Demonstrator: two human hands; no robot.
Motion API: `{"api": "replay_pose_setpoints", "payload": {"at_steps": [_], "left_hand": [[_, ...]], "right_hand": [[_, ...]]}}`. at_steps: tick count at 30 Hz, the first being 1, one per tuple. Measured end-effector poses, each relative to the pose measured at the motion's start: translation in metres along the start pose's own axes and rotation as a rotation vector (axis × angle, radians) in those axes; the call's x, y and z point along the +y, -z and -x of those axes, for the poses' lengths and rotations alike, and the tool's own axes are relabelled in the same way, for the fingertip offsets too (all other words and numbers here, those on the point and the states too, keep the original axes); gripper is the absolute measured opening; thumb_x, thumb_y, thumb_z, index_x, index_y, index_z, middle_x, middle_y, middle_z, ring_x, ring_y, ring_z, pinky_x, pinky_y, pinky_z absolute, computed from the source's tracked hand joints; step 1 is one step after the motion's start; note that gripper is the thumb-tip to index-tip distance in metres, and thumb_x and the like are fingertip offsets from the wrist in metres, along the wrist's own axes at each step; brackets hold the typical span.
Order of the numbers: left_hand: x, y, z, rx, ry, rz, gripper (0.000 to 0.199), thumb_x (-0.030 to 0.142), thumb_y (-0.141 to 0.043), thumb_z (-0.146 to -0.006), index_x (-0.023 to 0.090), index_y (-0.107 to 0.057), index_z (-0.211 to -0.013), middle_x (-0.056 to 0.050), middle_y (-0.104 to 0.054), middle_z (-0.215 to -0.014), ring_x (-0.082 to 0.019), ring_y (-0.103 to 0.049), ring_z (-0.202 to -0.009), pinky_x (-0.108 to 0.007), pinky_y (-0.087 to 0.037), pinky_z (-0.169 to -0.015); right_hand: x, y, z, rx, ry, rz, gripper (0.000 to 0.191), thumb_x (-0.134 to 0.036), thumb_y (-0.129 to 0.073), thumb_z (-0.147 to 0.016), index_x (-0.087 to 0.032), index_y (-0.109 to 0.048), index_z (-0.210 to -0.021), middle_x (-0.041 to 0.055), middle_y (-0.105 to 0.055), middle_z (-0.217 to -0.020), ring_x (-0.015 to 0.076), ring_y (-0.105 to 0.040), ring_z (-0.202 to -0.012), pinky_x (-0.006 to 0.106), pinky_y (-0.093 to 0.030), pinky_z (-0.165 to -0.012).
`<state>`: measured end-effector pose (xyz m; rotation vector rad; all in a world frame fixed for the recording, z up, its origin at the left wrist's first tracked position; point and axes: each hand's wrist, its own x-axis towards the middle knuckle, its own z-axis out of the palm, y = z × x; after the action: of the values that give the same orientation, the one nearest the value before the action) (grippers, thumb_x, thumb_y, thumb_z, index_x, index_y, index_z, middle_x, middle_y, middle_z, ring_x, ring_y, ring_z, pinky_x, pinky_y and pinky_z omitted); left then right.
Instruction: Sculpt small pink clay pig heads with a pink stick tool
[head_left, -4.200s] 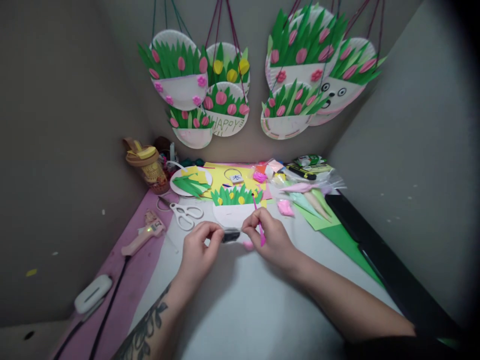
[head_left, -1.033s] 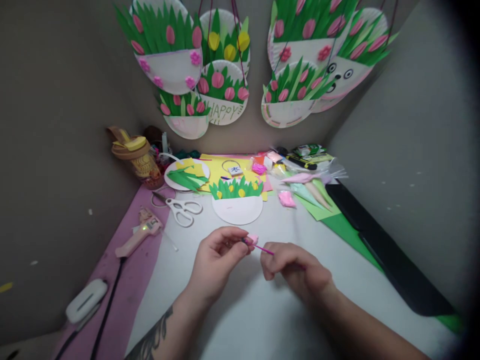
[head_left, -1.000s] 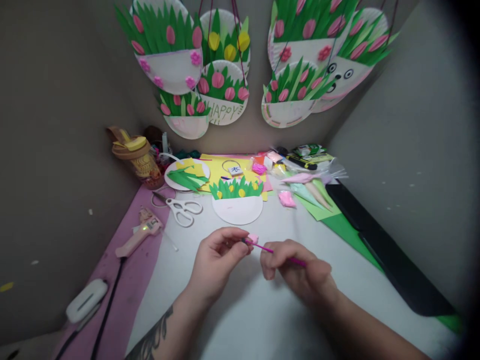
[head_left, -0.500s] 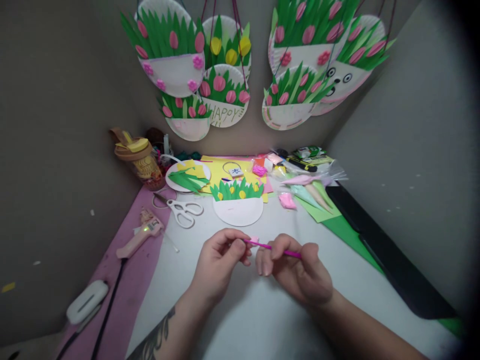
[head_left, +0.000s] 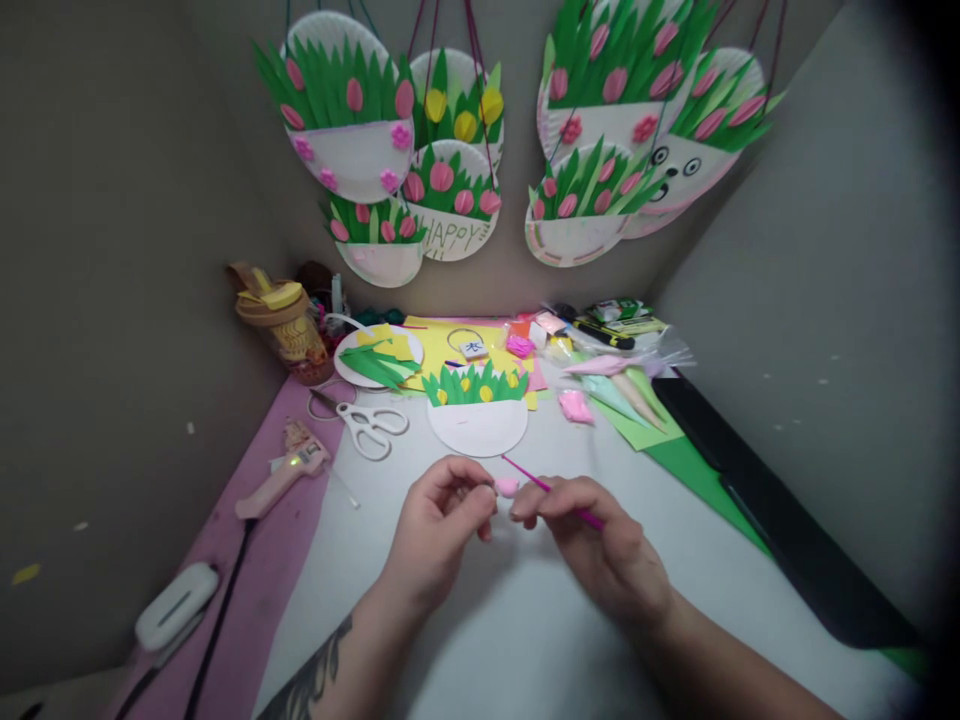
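My left hand (head_left: 446, 520) pinches a small pink lump (head_left: 508, 487) between thumb and fingertips. A thin magenta stick (head_left: 529, 475) rests in my right hand (head_left: 604, 540), its tip pointing up and left above the lump. The fingertips of my right hand are close to the lump's right side; whether they touch it is unclear. Just beyond both hands lies a white paper plate piece (head_left: 478, 427) with green paper grass (head_left: 476, 382) and yellow paper tulips along its top.
Scissors (head_left: 369, 420) and a pink glue gun (head_left: 285, 475) lie at the left, near a lidded cup (head_left: 289, 325). Bagged pink clay (head_left: 576, 405), piping bags (head_left: 619, 385) and a long black object (head_left: 780, 520) are at the right. Decorated plates (head_left: 349, 165) hang on the wall.
The magenta stick has swung from in front of the pink lump to above it, its tip now away from my left fingers. The lump shows more fully. My right fingers have shifted slightly.
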<state>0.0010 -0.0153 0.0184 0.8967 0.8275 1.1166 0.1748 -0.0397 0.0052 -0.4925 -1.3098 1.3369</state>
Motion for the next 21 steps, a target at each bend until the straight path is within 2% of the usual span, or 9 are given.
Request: {"api": "replay_pose_setpoints", "payload": {"at_steps": [6, 9, 11, 13, 16, 18, 21], "left_hand": [[0.005, -0.004, -0.002, -0.022, 0.026, 0.135, 0.033, 0.042, -0.061, -0.083, 0.016, -0.05, -0.065, 0.003, -0.05, -0.06, -0.006, -0.039, -0.047, -0.019, -0.028, -0.043], [0.003, -0.003, -0.003, -0.023, 0.034, 0.037, 0.034, 0.043, -0.06, -0.084, 0.015, -0.057, -0.065, 0.001, -0.055, -0.06, -0.006, -0.041, -0.047, -0.019, -0.031, -0.044], [0.001, 0.0, -0.004, -0.009, 0.032, -0.064, 0.026, 0.039, -0.067, -0.079, 0.014, -0.065, -0.074, -0.003, -0.063, -0.068, -0.009, -0.051, -0.055, -0.019, -0.037, -0.048], [-0.002, 0.003, -0.005, 0.03, 0.028, -0.115, 0.021, 0.034, -0.075, -0.072, 0.015, -0.069, -0.078, -0.005, -0.068, -0.077, -0.011, -0.056, -0.062, -0.019, -0.041, -0.051], [-0.002, 0.005, -0.007, 0.09, 0.011, -0.097, 0.021, 0.031, -0.081, -0.063, 0.015, -0.067, -0.069, -0.002, -0.067, -0.067, -0.008, -0.051, -0.053, -0.018, -0.039, -0.047], [-0.001, 0.004, -0.007, 0.105, -0.003, -0.074, 0.024, 0.032, -0.082, -0.061, 0.015, -0.065, -0.064, 0.0, -0.064, -0.061, -0.007, -0.048, -0.048, -0.018, -0.037, -0.044], [-0.001, 0.002, -0.008, 0.103, -0.004, -0.089, 0.027, 0.039, -0.076, -0.069, 0.014, -0.068, -0.067, -0.003, -0.066, -0.062, -0.009, -0.051, -0.051, -0.018, -0.038, -0.044]], "right_hand": [[0.002, 0.004, -0.003, 0.103, -0.008, -0.025, 0.047, -0.058, -0.032, -0.093, -0.025, -0.065, -0.102, 0.0068, -0.069, -0.094, 0.021, -0.06, -0.089, 0.034, -0.045, -0.079], [-0.003, 0.01, -0.008, 0.189, 0.014, -0.009, 0.047, -0.059, -0.033, -0.093, -0.025, -0.066, -0.095, 0.0065, -0.069, -0.086, 0.0209, -0.061, -0.081, 0.035, -0.046, -0.072], [-0.01, 0.021, -0.011, 0.293, 0.067, 0.024, 0.047, -0.06, -0.034, -0.092, -0.025, -0.066, -0.091, 0.005, -0.068, -0.081, 0.0199, -0.061, -0.077, 0.034, -0.046, -0.069], [-0.019, 0.038, -0.012, 0.451, 0.118, 0.087, 0.046, -0.06, -0.033, -0.093, -0.027, -0.065, -0.088, 0.0032, -0.066, -0.077, 0.0189, -0.06, -0.073, 0.034, -0.046, -0.066], [-0.027, 0.064, -0.004, 0.628, 0.112, 0.21, 0.044, -0.058, -0.035, -0.093, -0.026, -0.064, -0.084, 0.0025, -0.064, -0.076, 0.0185, -0.059, -0.071, 0.034, -0.045, -0.064], [-0.025, 0.076, 0.006, 0.663, 0.063, 0.249, 0.043, -0.057, -0.037, -0.093, -0.025, -0.063, -0.082, 0.0024, -0.064, -0.074, 0.018, -0.059, -0.069, 0.033, -0.045, -0.063], [-0.015, 0.085, 0.021, 0.655, -0.018, 0.262, 0.043, -0.057, -0.039, -0.092, -0.023, -0.063, -0.082, 0.0026, -0.064, -0.073, 0.0169, -0.058, -0.068, 0.031, -0.045, -0.061]]}}
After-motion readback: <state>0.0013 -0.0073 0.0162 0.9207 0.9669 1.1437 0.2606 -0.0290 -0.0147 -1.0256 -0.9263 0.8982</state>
